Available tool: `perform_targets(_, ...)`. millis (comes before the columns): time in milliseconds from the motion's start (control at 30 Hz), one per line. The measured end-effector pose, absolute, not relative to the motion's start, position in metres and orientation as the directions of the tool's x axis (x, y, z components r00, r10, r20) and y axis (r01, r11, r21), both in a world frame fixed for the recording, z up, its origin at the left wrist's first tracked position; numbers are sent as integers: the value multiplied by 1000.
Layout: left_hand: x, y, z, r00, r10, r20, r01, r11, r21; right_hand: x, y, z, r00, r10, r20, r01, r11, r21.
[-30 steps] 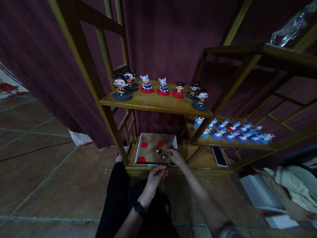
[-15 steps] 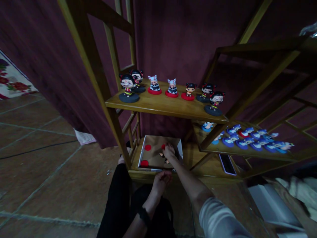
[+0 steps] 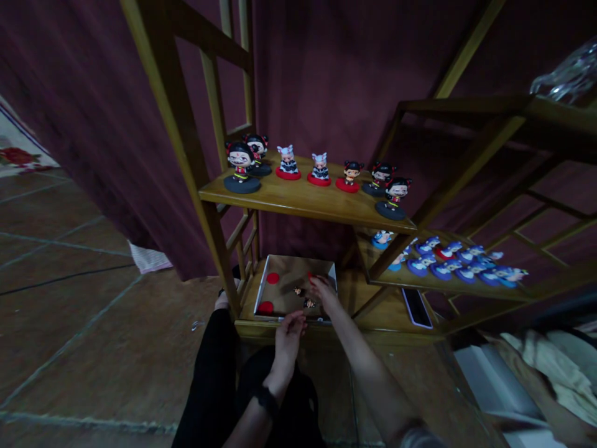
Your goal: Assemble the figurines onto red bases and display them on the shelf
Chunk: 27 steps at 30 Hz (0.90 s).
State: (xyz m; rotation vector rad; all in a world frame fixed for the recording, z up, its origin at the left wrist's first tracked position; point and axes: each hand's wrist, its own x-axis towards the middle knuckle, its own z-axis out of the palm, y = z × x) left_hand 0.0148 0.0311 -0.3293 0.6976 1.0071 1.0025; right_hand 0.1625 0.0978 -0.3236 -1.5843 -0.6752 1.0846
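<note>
Tray of shallow cardboard is seen on the lowest board of a wooden shelf unit, its sides squared to the shelf front. Two red discs are laid flat at its left side. Right of them, near the middle, two small figurines are set; their facing and long axis are too small to be told. The left hand is held at the tray's front edge, fingers curled inward; whether anything is grasped cannot be told. The right hand is stretched into the tray just beside the figurines, fingers pointed toward the far wall, its grip likewise unclear. Further right a phone is laid flat, long axis pointing away from the person.
</note>
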Motion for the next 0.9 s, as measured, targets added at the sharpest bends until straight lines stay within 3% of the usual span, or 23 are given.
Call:
perform_targets(67,13,32,-328,133,921,-366,-384,388,838,164,75,-318,252,885,-390,-420,-263,-869)
perform_targets(167,11,32,-325,125,913,-388,-411,404,817,165,42,-313,44,904,-426,-623,-309,-718)
perform_targets(300,14,28,-320,150,910,-386,-438,411,799,157,12,-311,-46,902,-429,-608,-366,-705)
perform_targets(500,17,25,-324,177,940,-292,-402,340,850,145,-1,-315,-63,922,-383,-446,-369,-815)
perform_targets(600,17,27,-328,140,938,-319,-448,347,824,149,14,-320,65,934,-350,-266,-322,-909)
perform_targets(700,18,28,-331,115,924,-365,-518,369,771,163,38,-326,310,932,-190,152,-245,-957)
perform_targets(800,19,29,-332,117,916,-383,-565,379,733,176,62,-331,356,934,45,646,-211,-734)
perform_targets(900,19,29,-332,116,911,-396,-598,382,705,181,80,-336,281,958,53,868,-231,-440)
